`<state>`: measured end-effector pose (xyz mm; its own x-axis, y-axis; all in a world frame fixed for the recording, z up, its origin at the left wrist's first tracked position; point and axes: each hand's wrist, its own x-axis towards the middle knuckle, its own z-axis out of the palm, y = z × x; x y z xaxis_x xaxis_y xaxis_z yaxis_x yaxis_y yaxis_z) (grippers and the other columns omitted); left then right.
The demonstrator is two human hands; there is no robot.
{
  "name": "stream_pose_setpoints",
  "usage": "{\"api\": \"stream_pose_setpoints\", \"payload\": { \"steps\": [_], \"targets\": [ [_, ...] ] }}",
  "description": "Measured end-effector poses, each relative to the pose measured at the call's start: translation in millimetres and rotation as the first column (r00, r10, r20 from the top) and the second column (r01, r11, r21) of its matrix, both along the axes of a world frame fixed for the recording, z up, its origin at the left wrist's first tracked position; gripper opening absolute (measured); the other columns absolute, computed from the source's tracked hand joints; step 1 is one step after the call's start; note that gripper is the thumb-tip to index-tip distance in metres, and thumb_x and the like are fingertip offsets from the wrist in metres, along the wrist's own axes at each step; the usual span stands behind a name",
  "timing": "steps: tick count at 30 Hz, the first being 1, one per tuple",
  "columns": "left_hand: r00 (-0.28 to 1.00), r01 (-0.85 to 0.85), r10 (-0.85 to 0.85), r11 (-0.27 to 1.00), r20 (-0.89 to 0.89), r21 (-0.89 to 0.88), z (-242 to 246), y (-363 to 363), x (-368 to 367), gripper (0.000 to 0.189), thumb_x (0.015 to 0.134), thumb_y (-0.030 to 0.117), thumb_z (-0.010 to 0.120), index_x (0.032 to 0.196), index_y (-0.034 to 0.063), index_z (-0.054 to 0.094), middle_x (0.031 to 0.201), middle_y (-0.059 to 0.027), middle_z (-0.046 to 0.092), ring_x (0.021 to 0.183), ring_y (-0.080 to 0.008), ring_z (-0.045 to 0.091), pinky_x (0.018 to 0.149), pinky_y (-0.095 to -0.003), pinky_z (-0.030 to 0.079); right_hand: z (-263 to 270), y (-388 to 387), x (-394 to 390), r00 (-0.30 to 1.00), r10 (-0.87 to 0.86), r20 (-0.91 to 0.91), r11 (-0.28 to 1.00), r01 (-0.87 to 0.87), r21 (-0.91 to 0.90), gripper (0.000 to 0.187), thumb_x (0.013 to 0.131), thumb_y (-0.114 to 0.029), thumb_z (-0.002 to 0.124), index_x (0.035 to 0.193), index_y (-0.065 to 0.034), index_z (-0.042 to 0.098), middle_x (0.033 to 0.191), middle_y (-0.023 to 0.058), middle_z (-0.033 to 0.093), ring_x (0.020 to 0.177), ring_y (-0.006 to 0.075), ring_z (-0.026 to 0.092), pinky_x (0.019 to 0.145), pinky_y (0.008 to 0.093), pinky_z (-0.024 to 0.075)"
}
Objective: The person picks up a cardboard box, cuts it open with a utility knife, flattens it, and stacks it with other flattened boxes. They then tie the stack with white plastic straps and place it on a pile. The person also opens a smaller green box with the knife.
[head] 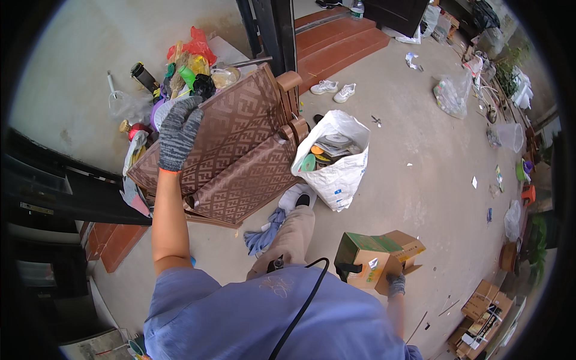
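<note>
My left hand [180, 135], in a grey knit glove, is raised in front of the back of a brown upholstered seat [238, 108] with a repeated letter pattern. Nothing shows in its grip; whether it touches the seat is unclear. My right hand [396, 284], also gloved, holds a cardboard box [366, 267] with a green top panel and flaps sticking out. Between the seat and the box stands a white woven sack [342, 180], its mouth wide, with discs and flat items inside. A blue cloth [265, 234] lies on the floor near my foot.
Behind the seat are a red plastic bag [198, 47], a black bottle [144, 76] and other clutter. White sneakers [334, 90] sit below red steps [337, 49]. A clear bag [451, 96], an orange stool [528, 194] and cardboard boxes [481, 306] are to the right.
</note>
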<state>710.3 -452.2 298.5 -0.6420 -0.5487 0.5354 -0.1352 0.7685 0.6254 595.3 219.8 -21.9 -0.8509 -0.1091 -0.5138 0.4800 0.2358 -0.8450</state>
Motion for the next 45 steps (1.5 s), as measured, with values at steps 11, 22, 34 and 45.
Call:
{"api": "stream_pose_setpoints", "payload": {
  "steps": [11, 22, 34, 45],
  "targets": [
    [0.456, 0.272, -0.031, 0.956, 0.89, -0.106, -44, -240, -191, 0.034, 0.074, 0.025, 0.055, 0.102, 0.0066, 0.056, 0.099, -0.0142, 0.056, 0.094, -0.0279, 0.052, 0.081, -0.0343, 0.04, -1, -58, -104, 0.934, -0.309, 0.181, 0.937, 0.266, 0.227, 0.037, 0.07, -0.005, 0.058, 0.107, -0.0045, 0.051, 0.094, 0.006, 0.057, 0.078, 0.0171, 0.054, 0.067, 0.0297, 0.0458],
    [0.231, 0.617, -0.091, 0.783, 0.969, -0.073, -183, -254, -249, 0.03, 0.069, 0.019, 0.054, 0.097, 0.0091, 0.057, 0.095, -0.0125, 0.057, 0.083, -0.0284, 0.057, 0.071, -0.0391, 0.046, 58, -110, -162, 0.852, -0.467, 0.238, 0.881, 0.426, 0.207, 0.04, 0.07, -0.006, 0.058, 0.109, -0.0048, 0.049, 0.096, 0.0075, 0.056, 0.08, 0.02, 0.054, 0.068, 0.0325, 0.0467],
    [0.315, 0.85, -0.279, 0.508, 0.907, -0.139, -233, -201, -273, 0.017, 0.07, 0.017, 0.049, 0.082, 0.0083, 0.058, 0.078, -0.0108, 0.055, 0.079, -0.0268, 0.053, 0.069, -0.0382, 0.042, 109, -143, -170, 0.873, -0.475, 0.113, 0.88, 0.466, 0.094, 0.038, 0.067, -0.005, 0.062, 0.104, -0.0063, 0.052, 0.092, 0.0055, 0.057, 0.077, 0.0219, 0.056, 0.068, 0.0365, 0.0478],
    [0.646, 0.486, -0.049, 0.796, 0.762, -0.361, -105, -207, -341, 0.054, 0.067, 0.004, 0.054, 0.118, 0.0012, 0.037, 0.107, -0.021, 0.049, 0.098, -0.0352, 0.047, 0.086, -0.0384, 0.038, 75, -70, -140, 0.818, -0.574, 0.041, 0.813, 0.562, 0.153, 0.021, 0.071, -0.002, 0.056, 0.092, -0.0036, 0.058, 0.078, 0.0033, 0.059, 0.069, 0.0146, 0.053, 0.063, 0.0286, 0.0447]
  ]
}}
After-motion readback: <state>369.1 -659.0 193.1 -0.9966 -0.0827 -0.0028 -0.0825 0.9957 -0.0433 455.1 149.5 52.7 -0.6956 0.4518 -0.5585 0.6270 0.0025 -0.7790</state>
